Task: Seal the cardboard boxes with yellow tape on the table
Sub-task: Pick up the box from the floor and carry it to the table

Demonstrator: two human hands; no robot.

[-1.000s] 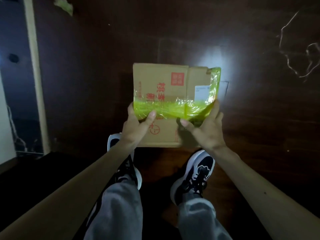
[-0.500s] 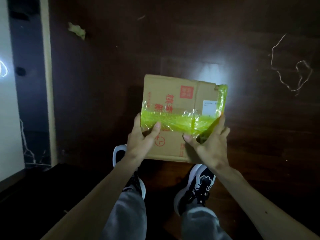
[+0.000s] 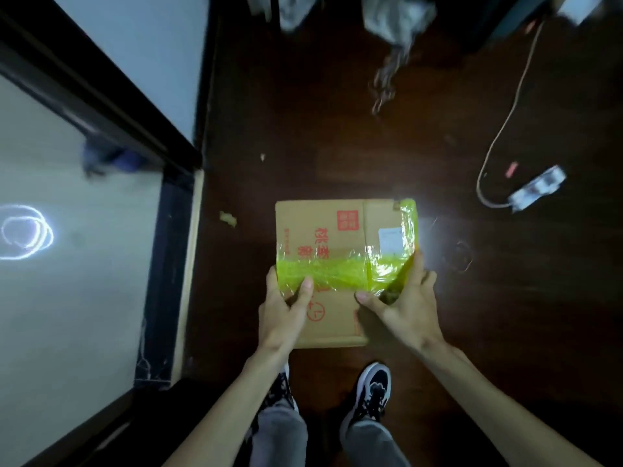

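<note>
I hold a flat brown cardboard box (image 3: pixel 323 227) with red print above a dark wooden floor. A wide band of yellow tape (image 3: pixel 337 269) crosses its middle and runs up its right edge. My left hand (image 3: pixel 285 311) grips the box's left side, thumb lying on the tape. My right hand (image 3: pixel 406 305) grips the right side, thumb on the cardboard and fingers wrapped round the taped edge. The underside of the box is hidden.
My two black-and-white shoes (image 3: pixel 372 396) stand just below the box. A white power strip (image 3: pixel 536 188) with a cable lies at right. A glass panel in a dark frame (image 3: pixel 175 156) runs along the left. Crumpled grey stuff (image 3: pixel 394 15) lies at the far end; a tape scrap (image 3: pixel 227 219) lies left.
The view has tilted up and shows more floor, the power strip and the glass panel. Both hands keep the same grip on the box, which sits lower in view.
</note>
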